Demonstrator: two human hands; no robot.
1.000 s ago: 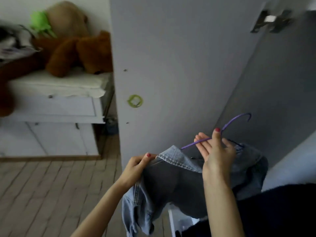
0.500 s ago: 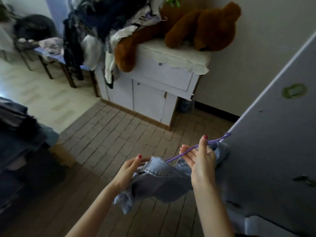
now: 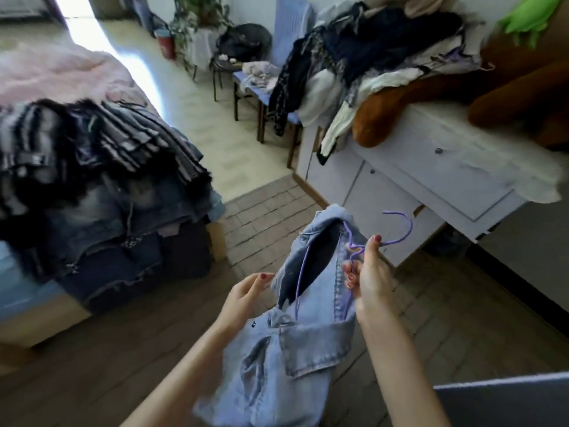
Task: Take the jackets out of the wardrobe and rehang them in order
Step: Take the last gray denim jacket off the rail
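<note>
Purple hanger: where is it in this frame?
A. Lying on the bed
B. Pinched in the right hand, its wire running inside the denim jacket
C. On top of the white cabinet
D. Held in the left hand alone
B: the right hand pinches the purple hanger just below its hook, and the wire runs down inside the denim jacket; the left hand holds the jacket's edge.

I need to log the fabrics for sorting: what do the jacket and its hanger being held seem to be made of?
The jacket looks like light blue washed denim: faded matte weave, stitched seams along the collar. The hanger is thin and purple, bent like wire with a twist at its neck, probably plastic-coated metal, though solid plastic cannot be ruled out.
</note>
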